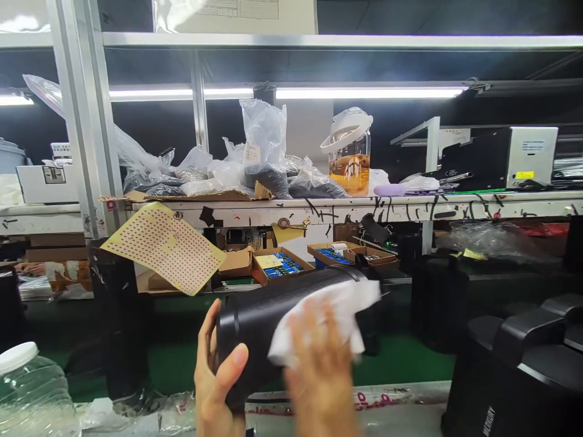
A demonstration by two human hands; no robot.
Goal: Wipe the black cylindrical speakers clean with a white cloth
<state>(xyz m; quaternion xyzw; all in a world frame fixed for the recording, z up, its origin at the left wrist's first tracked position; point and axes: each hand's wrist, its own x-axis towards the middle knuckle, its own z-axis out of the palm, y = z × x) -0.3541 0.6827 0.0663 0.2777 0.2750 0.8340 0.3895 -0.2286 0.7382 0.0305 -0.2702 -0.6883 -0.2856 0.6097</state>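
A black cylindrical housing [259,309] lies tilted across the middle of the view, raised above the green bench. Around its left end my left hand [217,370] is closed, with the thumb on the near side. My right hand [319,358], smeared by motion, presses a white cloth or tissue [364,297] flat against the housing's side. Part of the housing's right end is hidden behind the cloth. Whether the right fingers grip the cloth or only press on it is blurred, but the cloth is bunched under them.
Black boxy units with handles [505,364] stand at the right. A clear plastic jar [34,388] with a white lid is at the lower left. A dotted sticker sheet [164,246] hangs from the shelf. Behind are cartons of blue parts [285,264], with bags [264,152] and a glass jar [350,167] above.
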